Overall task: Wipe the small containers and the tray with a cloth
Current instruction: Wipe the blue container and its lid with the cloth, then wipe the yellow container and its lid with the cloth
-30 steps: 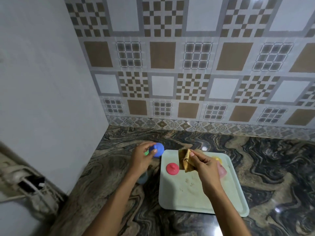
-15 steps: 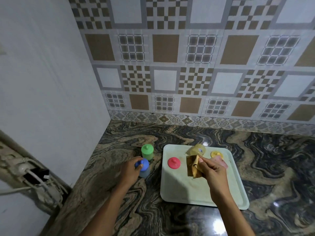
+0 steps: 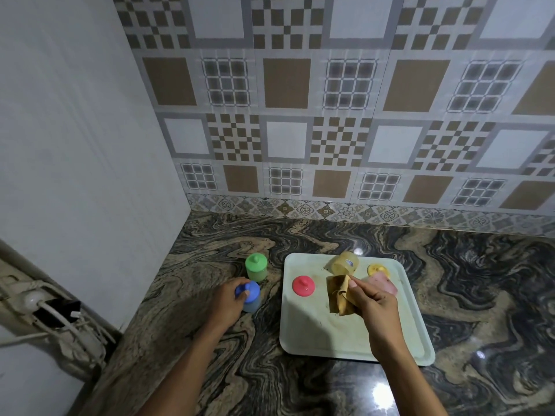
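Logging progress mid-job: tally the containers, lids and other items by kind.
Capped containers: 2, green-capped container, blue-capped container
Containers lying on tray: 2, yellowish container, pink container
Loose lids: 2, red lid, yellow lid
Cloth: 1
Tray: 1
Total: 8

Blue-lidded container (image 3: 250,297) and green-lidded container (image 3: 256,267) stand beside the tray (image 3: 315,331); crumpled cloth (image 3: 339,292) over it.

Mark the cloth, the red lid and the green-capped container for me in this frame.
cloth (image 3: 338,292): head view, middle of the folded brown fabric.
red lid (image 3: 303,285): head view, the knob at its centre.
green-capped container (image 3: 255,263): head view, top of its green cap.
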